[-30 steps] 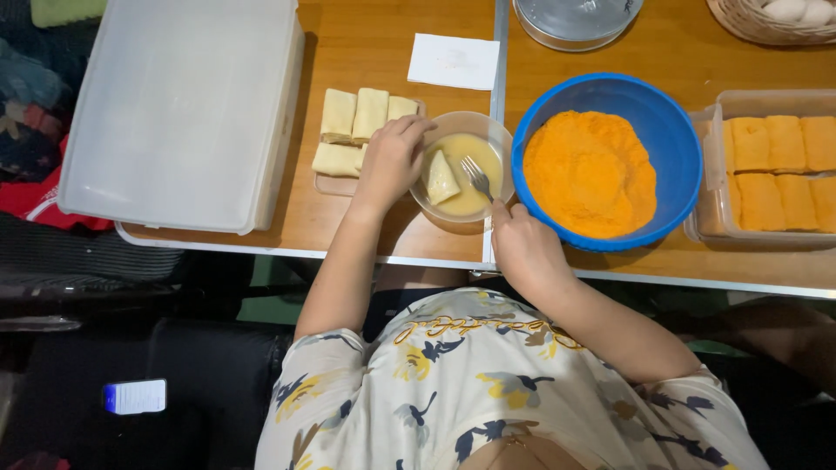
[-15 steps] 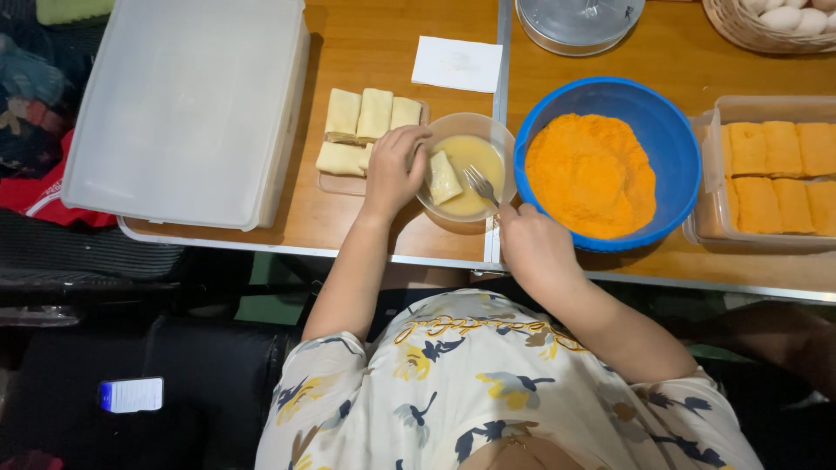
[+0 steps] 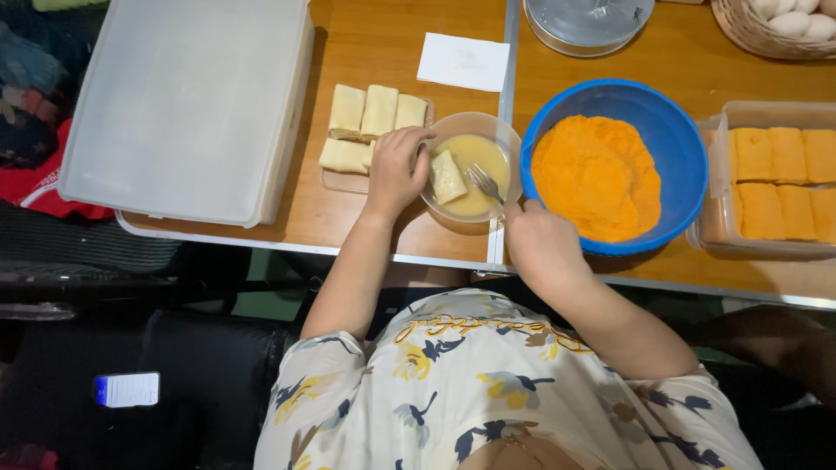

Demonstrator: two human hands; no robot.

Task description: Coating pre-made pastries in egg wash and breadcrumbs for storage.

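Two hands work at a small bowl (image 3: 471, 165) of pale batter on the table (image 3: 383, 78). The left hand (image 3: 396, 170) rests curled on the bowl's left rim, holding it. The right hand (image 3: 540, 244) is closed around a fork (image 3: 484, 183), whose tines are in the batter beside one roll (image 3: 448, 177). Four plain rolls (image 3: 370, 126) lie just left of the bowl. A blue bowl (image 3: 679, 139) of orange crumbs (image 3: 596, 178) stands on the right.

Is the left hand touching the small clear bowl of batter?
Touching. The head view shows the left hand with fingers curled over the rim of the small clear bowl, no gap visible.
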